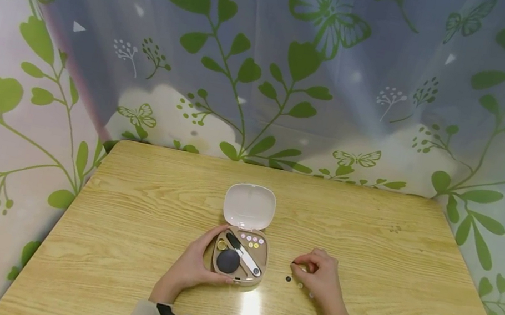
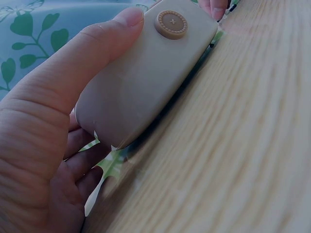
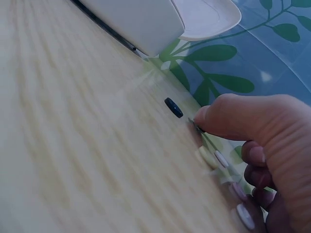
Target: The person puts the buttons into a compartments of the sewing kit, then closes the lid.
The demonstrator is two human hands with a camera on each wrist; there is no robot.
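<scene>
My left hand grips a beige sewing box from its left side, thumb along the front wall below a round button-shaped catch. Its white lid stands raised at the back. Inside lie a black-and-white slim tool, a dark round piece, a gold ring and several pink, white and yellow buttons in the upper right compartment. Right of the box, my right hand pinches a small dark button at the table surface, partly hidden by the fingertips.
Another dark button lies on the wooden table, between the box and my right hand. Several pale buttons are close under that hand. A patterned curtain hangs behind the table's far edge.
</scene>
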